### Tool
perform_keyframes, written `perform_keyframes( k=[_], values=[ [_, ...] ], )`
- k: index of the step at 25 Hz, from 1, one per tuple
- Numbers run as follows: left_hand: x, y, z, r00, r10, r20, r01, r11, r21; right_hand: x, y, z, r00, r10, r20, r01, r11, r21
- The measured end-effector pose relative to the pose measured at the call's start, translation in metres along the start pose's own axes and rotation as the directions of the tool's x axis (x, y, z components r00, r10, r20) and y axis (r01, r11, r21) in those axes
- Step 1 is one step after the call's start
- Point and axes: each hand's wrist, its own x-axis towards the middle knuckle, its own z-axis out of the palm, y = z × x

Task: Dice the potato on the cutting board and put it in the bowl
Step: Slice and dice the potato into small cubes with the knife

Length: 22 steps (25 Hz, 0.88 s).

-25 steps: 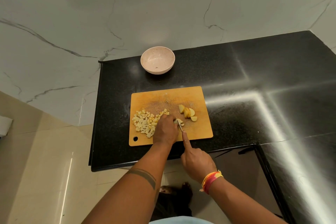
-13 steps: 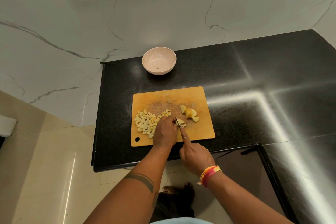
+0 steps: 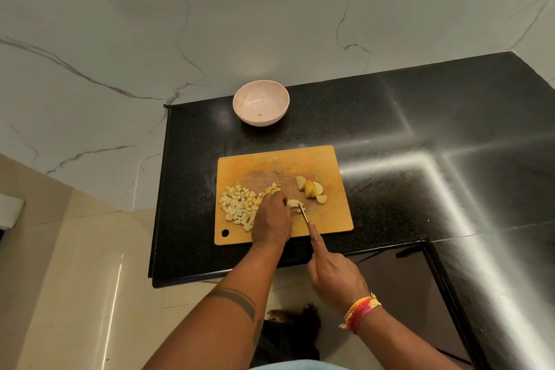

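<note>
Half the potato sits diced (image 3: pixel 238 207) on cutting board (image 3: pixel 279 164); 4ish wedges (image 3: pixel 312 191) uncut. Left hand (image 3: pixel 271 221) fingers pin potato piece (image 3: pixel 294 204), right hand (image 3: pixel 333 276) clenched round knife (image 3: pixel 304 213). Bowl (image 3: pixel 261 105) holds no potato. Wet, firm, likely slippery: scoop cubes from underneath.

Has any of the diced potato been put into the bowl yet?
No: the bowl holds no potato, and the diced potato lies piled on the cutting board.
</note>
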Motion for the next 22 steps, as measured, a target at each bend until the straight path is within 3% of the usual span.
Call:
perform_keyframes(
  k=[5, 9, 12, 18, 22],
  values=[
    [-0.011, -0.007, 0.009, 0.987, 0.159, 0.038, -0.161, 0.984, 0.077, 0.012, -0.005, 0.006, 0.997, 0.072, -0.008, -0.071, 0.996, 0.056],
    [-0.001, -0.009, 0.013, 0.979, 0.199, 0.036, -0.202, 0.966, 0.161, 0.026, -0.019, 0.01, 0.999, 0.046, 0.012, -0.047, 0.997, 0.058],
    [0.01, -0.011, 0.006, 0.986, 0.163, -0.039, -0.152, 0.969, 0.195, 0.041, -0.03, 0.006, 1.0, -0.005, 0.005, 0.004, 0.999, 0.033],
    [0.018, -0.006, -0.006, 0.983, 0.155, -0.097, -0.139, 0.978, 0.158, 0.046, -0.032, -0.009, 0.994, -0.031, -0.106, 0.041, 0.995, 0.092],
    [0.032, 0.017, 0.001, 0.972, 0.235, 0.004, -0.235, 0.971, 0.039, 0.039, -0.019, -0.018, 0.983, 0.034, -0.178, -0.008, 0.99, 0.142]
  ],
)
